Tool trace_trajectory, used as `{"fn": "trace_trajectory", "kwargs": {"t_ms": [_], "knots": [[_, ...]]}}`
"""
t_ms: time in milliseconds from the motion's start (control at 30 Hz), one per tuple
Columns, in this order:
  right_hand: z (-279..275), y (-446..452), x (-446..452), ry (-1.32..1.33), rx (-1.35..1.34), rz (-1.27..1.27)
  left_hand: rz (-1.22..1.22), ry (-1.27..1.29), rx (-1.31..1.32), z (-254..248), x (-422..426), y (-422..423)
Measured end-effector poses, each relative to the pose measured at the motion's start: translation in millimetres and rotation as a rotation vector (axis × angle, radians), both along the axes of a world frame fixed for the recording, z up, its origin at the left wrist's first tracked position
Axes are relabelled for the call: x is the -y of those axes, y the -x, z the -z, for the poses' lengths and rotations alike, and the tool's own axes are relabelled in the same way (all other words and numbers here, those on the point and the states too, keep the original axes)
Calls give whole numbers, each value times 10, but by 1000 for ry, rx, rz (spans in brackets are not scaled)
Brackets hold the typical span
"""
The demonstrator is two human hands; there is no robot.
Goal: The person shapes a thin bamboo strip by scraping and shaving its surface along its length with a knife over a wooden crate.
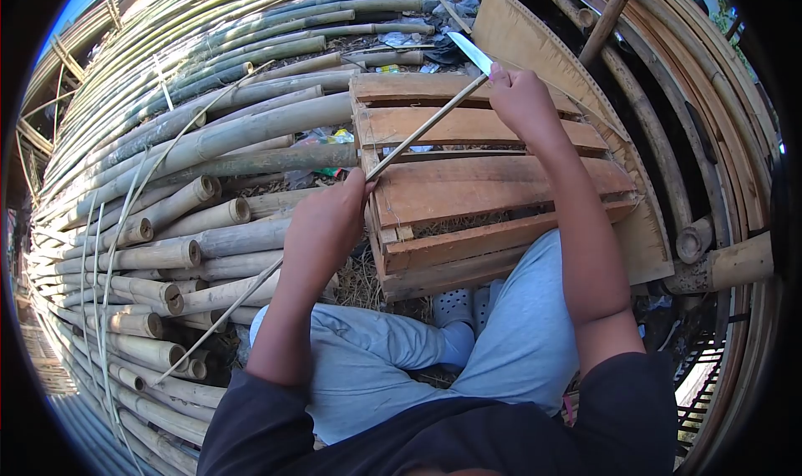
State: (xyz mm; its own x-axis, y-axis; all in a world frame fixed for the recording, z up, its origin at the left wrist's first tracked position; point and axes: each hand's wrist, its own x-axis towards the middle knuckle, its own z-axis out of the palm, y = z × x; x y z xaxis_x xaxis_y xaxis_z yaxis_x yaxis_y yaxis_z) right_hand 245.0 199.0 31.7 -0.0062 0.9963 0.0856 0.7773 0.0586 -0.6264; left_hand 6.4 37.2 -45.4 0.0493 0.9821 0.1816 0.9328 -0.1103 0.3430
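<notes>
A long thin bamboo strip (428,129) slants over a slatted wooden crate (468,184), from lower left to upper right. My left hand (324,225) is closed round it at the crate's left edge, and its tail runs down to the left behind my forearm. My right hand (522,104) is closed round a knife above the crate's far right part; its handle is hidden in the fingers. The bright knife blade (470,53) points up and left, touching or very near the strip's upper end.
Stacked bamboo poles (276,154) fill the left side. Thin loose strips (104,267) lie over them. A curved brown board (535,37) stands behind the crate, with more poles (643,117) on the right. My legs (384,342) are folded below the crate.
</notes>
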Motion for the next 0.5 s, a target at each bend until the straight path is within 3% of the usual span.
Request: {"fn": "trace_trajectory", "kwargs": {"t_ms": [133, 167, 267, 433, 500], "knots": [[143, 206, 328, -35, 34, -175, -1, 14, -15, -35, 4, -1], [19, 168, 247, 84, 76, -181, -5, 14, -6, -30, 8, -8], [-13, 43, 43, 27, 34, -22, -2, 1, 10, -7, 6, -2], [32, 214, 352, 102, 104, -204, 3, 21, -7, -48, 11, -5], [-51, 138, 165, 89, 95, -120, -13, 1, 11, -17, 12, -9]]}}
